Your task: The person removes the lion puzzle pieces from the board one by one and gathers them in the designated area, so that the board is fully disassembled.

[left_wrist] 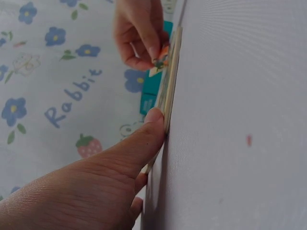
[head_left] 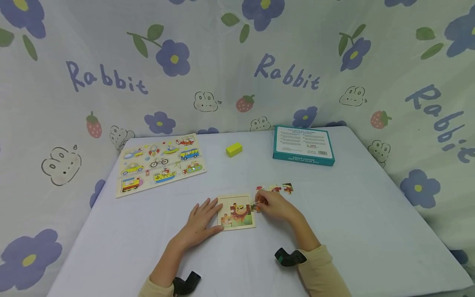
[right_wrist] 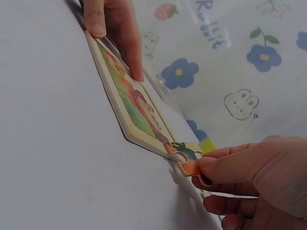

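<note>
Steadying square pale-wood puzzle tray point(right_wrist: 113, 93) on white-clothed table point(head_left: 371, 231) with straight-fingered left hand point(head_left: 200, 222) at left edge; pinching orange-and-green jigsaw piece point(right_wrist: 190, 167) in right hand point(head_left: 272, 205) by tray's right edge. Likely mid-assembly, next needing alignment over bare recess point(head_left: 226, 203).

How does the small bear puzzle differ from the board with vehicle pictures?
Size: the bear puzzle is smaller and squarish; the vehicle board is larger and oblong.
Picture: the bear puzzle shows one partly built scene, with bare space above the bear; the vehicle board has separate pictures spread across it.
Place: the bear puzzle lies nearer the person; the vehicle board lies farther back, to the left.
Both have pale edges and lie on the white table.
</note>
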The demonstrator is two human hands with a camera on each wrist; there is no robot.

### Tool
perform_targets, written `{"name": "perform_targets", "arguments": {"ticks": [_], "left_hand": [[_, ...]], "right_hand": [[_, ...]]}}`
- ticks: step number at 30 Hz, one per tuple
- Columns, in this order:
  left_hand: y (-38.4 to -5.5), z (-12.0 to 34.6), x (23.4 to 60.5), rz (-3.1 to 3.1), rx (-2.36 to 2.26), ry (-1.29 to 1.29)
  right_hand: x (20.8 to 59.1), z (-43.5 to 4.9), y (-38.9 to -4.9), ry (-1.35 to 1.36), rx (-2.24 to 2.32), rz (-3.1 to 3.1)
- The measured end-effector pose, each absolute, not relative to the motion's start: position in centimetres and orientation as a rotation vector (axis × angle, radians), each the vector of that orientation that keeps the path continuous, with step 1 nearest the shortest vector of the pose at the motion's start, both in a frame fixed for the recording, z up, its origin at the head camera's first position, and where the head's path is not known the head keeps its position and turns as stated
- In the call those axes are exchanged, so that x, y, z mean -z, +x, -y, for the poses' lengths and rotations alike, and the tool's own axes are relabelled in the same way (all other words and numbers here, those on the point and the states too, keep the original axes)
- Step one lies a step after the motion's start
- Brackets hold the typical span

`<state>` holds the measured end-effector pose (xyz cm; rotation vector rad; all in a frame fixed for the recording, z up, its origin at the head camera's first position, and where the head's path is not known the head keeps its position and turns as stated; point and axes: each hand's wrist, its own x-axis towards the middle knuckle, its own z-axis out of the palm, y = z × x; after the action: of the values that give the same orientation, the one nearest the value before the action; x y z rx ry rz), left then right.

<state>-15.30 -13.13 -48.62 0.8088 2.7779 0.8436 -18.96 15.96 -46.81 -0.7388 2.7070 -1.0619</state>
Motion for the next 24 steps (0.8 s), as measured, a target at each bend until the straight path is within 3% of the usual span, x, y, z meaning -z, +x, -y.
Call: {"name": "perform_targets", "arguments": {"ticks": [24], "left_hand": [[-15.3,13.1,48.7,-2.769,-0.843,0.805]], "right_hand": [[46.8,-17.2,-19.1,-0.533,0.992,-2.824]]}}
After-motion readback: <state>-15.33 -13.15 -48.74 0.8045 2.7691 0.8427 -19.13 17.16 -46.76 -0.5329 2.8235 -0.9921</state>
